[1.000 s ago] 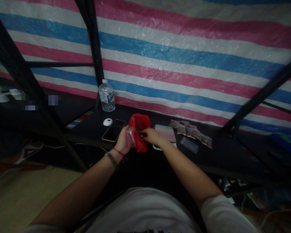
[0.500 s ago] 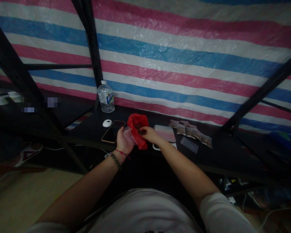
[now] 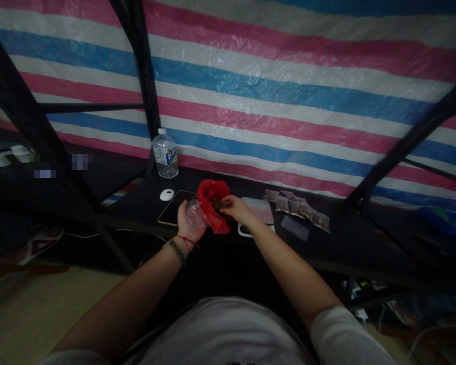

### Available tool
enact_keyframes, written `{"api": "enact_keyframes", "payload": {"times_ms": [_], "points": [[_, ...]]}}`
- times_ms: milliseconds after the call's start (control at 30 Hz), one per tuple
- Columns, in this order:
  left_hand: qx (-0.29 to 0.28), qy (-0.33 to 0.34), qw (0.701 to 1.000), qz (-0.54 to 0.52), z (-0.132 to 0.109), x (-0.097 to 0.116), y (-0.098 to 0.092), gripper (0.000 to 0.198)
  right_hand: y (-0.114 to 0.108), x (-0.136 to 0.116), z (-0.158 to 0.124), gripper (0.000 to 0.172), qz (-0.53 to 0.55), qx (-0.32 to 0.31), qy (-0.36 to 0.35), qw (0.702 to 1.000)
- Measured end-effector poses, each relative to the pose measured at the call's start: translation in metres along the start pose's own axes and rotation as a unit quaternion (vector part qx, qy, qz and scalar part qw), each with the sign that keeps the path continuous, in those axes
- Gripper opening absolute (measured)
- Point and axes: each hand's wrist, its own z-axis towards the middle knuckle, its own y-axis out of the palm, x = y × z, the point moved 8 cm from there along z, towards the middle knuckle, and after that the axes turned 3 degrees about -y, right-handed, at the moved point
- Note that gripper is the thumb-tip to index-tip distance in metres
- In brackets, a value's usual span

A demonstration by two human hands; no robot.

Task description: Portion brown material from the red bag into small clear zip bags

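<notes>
A red plastic bag with dark bits inside lies open on the black table. My left hand holds a small clear pouch just left of the bag. My right hand reaches into the bag's mouth with its fingers pinched on some of the dark bits. To the right lies a row of several small filled pouches, with one flat empty clear pouch in front of them.
A phone and a white mouse-like object lie left of the bag. A water bottle stands behind them by a black post. A pink-white pad lies under my right wrist. A striped tarp hangs behind.
Both hands and the view have shifted slightly. My left hand has drawn the clear pouch a little away from the red bag; my right hand stays at the bag's mouth.
</notes>
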Motion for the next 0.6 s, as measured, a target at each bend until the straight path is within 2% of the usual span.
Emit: {"api": "enact_keyframes", "payload": {"times_ms": [100, 233, 333, 433, 533, 600], "points": [[-0.01, 0.018, 1.0, 0.011, -0.001, 0.004, 0.002, 0.036, -0.007, -0.006, -0.003, 0.032, -0.022, 0.005, 0.006, 1.0], [0.013, 0.003, 1.0, -0.008, -0.001, 0.004, 0.0, 0.036, -0.016, -0.019, -0.004, 0.03, -0.181, 0.008, -0.006, 0.983], [0.021, -0.022, 0.999, -0.026, -0.001, 0.003, -0.001, 0.04, -0.009, -0.028, -0.002, 0.028, -0.312, -0.036, -0.023, 0.949], [0.009, -0.041, 0.999, -0.033, -0.002, 0.002, 0.001, 0.044, -0.001, -0.033, -0.001, 0.028, -0.389, -0.066, -0.025, 0.918], [-0.006, -0.05, 0.998, -0.042, -0.002, 0.002, 0.006, 0.044, 0.007, -0.038, 0.002, 0.033, -0.418, -0.079, -0.04, 0.904], [-0.021, -0.057, 0.997, -0.042, -0.001, 0.002, 0.01, 0.044, 0.017, -0.04, 0.004, 0.033, -0.4, -0.114, -0.073, 0.906]]}}
